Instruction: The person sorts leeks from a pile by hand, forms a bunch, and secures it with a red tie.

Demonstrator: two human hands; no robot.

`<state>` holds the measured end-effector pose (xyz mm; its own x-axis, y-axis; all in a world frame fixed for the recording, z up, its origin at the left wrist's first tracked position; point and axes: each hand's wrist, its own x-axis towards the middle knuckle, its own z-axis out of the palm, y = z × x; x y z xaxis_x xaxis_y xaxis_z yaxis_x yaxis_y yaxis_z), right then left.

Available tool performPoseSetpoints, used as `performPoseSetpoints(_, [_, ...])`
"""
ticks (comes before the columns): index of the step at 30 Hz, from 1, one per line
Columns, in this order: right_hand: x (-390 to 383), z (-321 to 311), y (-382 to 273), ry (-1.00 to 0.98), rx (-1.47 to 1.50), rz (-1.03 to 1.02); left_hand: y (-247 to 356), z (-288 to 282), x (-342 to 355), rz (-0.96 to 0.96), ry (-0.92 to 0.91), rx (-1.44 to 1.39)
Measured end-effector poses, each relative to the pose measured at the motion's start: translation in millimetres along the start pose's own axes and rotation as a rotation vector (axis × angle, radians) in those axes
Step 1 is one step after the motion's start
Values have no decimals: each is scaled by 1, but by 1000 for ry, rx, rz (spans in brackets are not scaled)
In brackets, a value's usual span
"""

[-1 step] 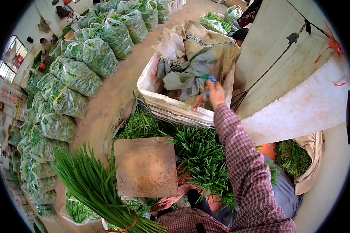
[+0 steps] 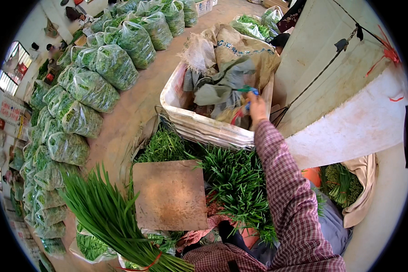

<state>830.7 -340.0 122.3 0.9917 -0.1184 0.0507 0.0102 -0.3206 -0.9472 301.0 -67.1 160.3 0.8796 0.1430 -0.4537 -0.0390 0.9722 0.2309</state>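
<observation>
My right hand (image 2: pixel 257 108) reaches over the right side of a white plastic crate (image 2: pixel 173 97), its fingers closed round a small blue and green thing (image 2: pixel 251 91) with red and straw-coloured strands below it. What this thing is, I cannot make out. Beside my fingers grey cloth (image 2: pixel 213 94) lies bunched in the crate, next to a tan woven sack (image 2: pixel 249 47) draped over the far rim. At the lower left, a long bunch of garlic chives (image 2: pixel 106 213) slants across, bound with a red tie (image 2: pixel 153 262). My left hand does not show.
Below the crate is a square brown board (image 2: pixel 170 195), with loose green chives (image 2: pixel 235 186) to its right. Rows of clear bags (image 2: pixel 93 88) filled with greens line the left side. A pale sheet (image 2: pixel 344 118) and a dark cord (image 2: pixel 322 70) hang at the right.
My right hand has shifted slightly to the right with the blue and green thing. The grey cloth has shifted right too, and the chive bunch has tilted a little leftward.
</observation>
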Motion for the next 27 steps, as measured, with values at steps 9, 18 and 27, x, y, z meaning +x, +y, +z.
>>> performPoseSetpoints(9, [35,-50,33,71,259,214,-7,7,16,-82,-14,4])
performPoseSetpoints(18, [48,-73,64,231,-361,-92,-13,11,23,-159,-13,23])
performPoseSetpoints(27, [16,-88,46,134,-724,-227,-9,7,9,-169,-4,29])
